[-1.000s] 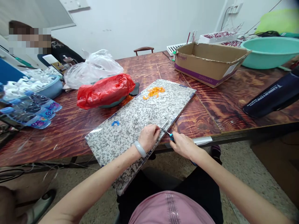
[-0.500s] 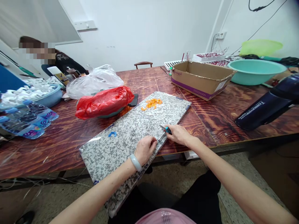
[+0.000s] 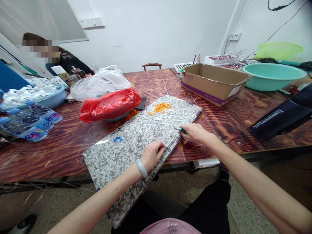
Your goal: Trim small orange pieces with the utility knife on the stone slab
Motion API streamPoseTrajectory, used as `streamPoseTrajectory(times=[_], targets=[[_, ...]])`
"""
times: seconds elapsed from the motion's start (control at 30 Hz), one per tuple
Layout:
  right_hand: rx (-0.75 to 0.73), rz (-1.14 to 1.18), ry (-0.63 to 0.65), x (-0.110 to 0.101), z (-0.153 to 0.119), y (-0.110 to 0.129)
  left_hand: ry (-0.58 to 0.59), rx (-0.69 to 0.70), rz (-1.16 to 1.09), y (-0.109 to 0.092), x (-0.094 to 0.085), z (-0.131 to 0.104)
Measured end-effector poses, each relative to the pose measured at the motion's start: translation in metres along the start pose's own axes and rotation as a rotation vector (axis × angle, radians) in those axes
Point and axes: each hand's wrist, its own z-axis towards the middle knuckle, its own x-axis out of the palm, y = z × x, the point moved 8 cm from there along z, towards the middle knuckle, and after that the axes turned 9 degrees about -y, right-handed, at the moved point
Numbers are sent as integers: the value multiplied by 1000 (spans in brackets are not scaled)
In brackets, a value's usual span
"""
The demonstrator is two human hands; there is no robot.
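My left hand (image 3: 153,155) lies low over a speckled grey stone slab (image 3: 126,162). Its thumb and forefinger are pinched on the near end of a thin, pale, stick-like piece (image 3: 170,143), whose exact kind I cannot make out. Further right, at the slab's edge, my right hand (image 3: 194,132) is closed around a small tool with a blue-and-black handle (image 3: 182,130). A short metal tip points left from it, apart from the pale piece. Orange translucent pieces (image 3: 161,108) lie in a cluster on the slab's far part, and blue pieces (image 3: 118,139) lie toward its left.
A red plastic bag (image 3: 109,104) covers a bowl left of the slab, with a white plastic bag (image 3: 101,83) behind. Water bottles (image 3: 31,125) lie at far left. A cardboard box (image 3: 212,87), a turquoise basin (image 3: 270,76) and a dark flask (image 3: 280,113) stand right. Another person (image 3: 70,63) sits back left.
My right hand has moved right and slightly up with the tool, away from the pale piece. My left hand keeps its pinch in nearly the same place. The view has shifted slightly.
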Motion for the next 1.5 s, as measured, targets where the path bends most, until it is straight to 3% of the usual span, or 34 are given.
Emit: streamPoseTrajectory(times=[0.27, 0.43, 0.57, 0.73, 1.0, 1.17, 1.3, 1.5], targets=[[132, -1, -31, 1, -10, -26, -32, 22, 58, -2, 2, -1], [219, 48, -89, -2, -17, -28, 36, 67, 268, -7, 10, -8], [260, 130, -120, -3, -26, -23, 69, 141, 384, -15, 9, -18], [252, 298, -162, -5, -39, -3, 92, 119, 314, -14, 4, -29], [245, 602, -155, 5, -49, 31, 6, 1, 196, -5, 3, -14], [331, 705, -143, 10, -49, 29, 11, 8, 281, -8, 8, -5], [366, 781, -127, 18, -48, 26, 62, 103, 417, -15, 10, -11], [390, 860, -174, 21, -47, 22, 64, 111, 290, -12, 6, -19]])
